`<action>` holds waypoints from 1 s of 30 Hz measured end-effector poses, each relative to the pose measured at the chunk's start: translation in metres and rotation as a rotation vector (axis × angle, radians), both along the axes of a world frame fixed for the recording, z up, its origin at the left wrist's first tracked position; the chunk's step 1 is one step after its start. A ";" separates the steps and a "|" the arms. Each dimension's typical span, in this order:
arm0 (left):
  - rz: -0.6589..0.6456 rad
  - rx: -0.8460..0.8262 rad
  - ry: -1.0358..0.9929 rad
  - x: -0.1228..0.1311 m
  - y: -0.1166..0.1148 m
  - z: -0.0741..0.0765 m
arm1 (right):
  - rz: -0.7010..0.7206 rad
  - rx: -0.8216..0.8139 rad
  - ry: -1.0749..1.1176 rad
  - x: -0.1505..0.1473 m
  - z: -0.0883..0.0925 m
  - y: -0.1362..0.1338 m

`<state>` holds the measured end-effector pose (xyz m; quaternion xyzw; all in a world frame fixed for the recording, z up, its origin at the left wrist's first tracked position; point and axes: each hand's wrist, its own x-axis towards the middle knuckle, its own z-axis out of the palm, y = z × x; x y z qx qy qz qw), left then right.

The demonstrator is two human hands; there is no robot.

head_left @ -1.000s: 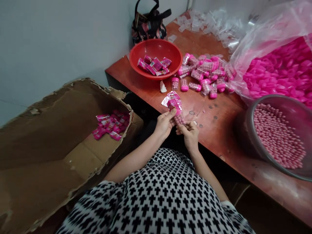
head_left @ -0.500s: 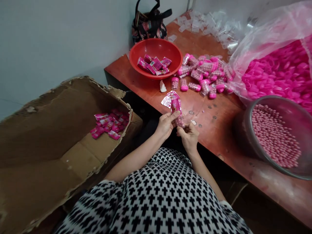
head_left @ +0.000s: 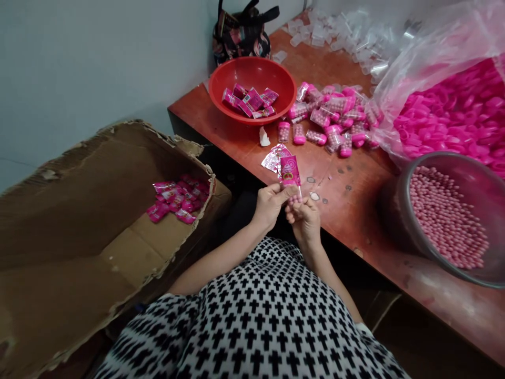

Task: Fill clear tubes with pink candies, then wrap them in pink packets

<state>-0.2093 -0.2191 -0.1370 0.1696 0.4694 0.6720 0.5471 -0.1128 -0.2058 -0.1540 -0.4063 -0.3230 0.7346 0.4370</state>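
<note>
At the table's front edge, my left hand [head_left: 269, 206] pinches a pink printed sleeve [head_left: 289, 169] together with a small clear jar of pink candy balls [head_left: 295, 199]. The sleeve stands out beyond my thumb at the far end. Closed fingers of my right hand [head_left: 308, 221] grip the jar's near end, which they largely hide. Just behind the held sleeve, several flat sleeves [head_left: 271, 159] with silvery and pink print lie on the table.
A red bowl [head_left: 215, 102] holds pink packets. Filled jars [head_left: 333, 113] are heaped beside it. At right are a bag of pink caps [head_left: 445, 113] and a grey tub [head_left: 406, 210] of candy balls. Clear empty jars [head_left: 351, 39] lie behind. A cardboard box [head_left: 134, 247] with packets stands left.
The sleeve has turned its printed face more towards me and stands further out past my left thumb. My right fingers have curled in closer around the jar's near end.
</note>
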 end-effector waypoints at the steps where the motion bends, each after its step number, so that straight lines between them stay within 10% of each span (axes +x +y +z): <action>1: -0.017 0.009 -0.061 0.000 -0.001 0.002 | 0.025 -0.030 0.032 0.000 0.001 0.001; 12: 0.029 -0.035 0.183 0.012 -0.006 -0.012 | -0.149 0.126 -0.080 -0.001 -0.007 0.001; 24: -0.015 -0.044 -0.205 0.004 -0.011 -0.010 | 0.202 0.065 -0.061 0.002 -0.004 0.011; 30: 0.453 0.147 -0.152 -0.046 -0.034 0.011 | 0.291 0.173 -0.084 -0.015 0.012 0.022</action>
